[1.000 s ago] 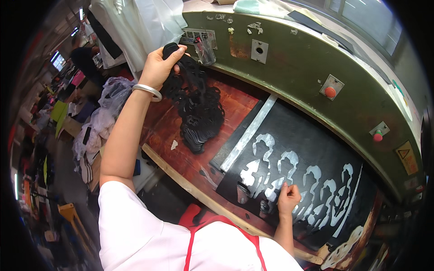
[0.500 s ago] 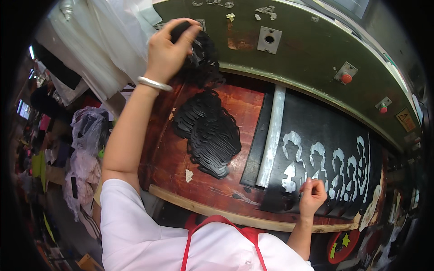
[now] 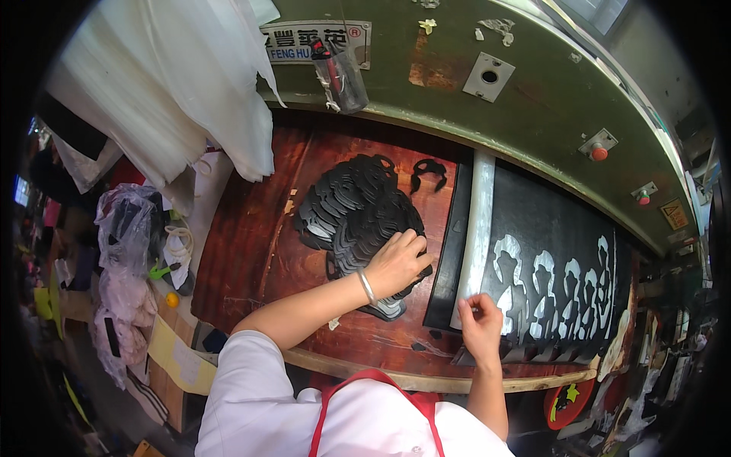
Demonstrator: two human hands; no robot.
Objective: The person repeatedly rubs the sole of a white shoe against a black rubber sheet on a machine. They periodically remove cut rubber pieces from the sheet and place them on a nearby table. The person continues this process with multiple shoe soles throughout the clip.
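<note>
My left hand [image 3: 396, 263] rests on the right side of a large, layered pile of black cut-out pieces [image 3: 354, 202]. Its fingers are bent together over the pile's edge, gripping the upper pieces there. One loose black piece [image 3: 429, 175] with a curved outline lies just beyond the pile. My right hand [image 3: 481, 329] is closed in a pinch over the lower end of a pale bar [image 3: 477, 221]. What its fingers hold, if anything, cannot be made out. To its right lies a black sheet [image 3: 533, 202] with a row of shaped holes cut through it, pale material showing in them.
The reddish-brown board [image 3: 244, 236] ends at a wooden front edge [image 3: 335, 365]. A green machine body [image 3: 426, 61] with red buttons spans the back. White plastic sheeting [image 3: 175, 84] hangs at left. A red round container [image 3: 562, 415] with yellow scraps stands below the right front.
My left hand came down from the upper left, where it held a clump of black pieces, onto the pile, which now looks bigger. My right hand shifted left, toward the pale bar.
</note>
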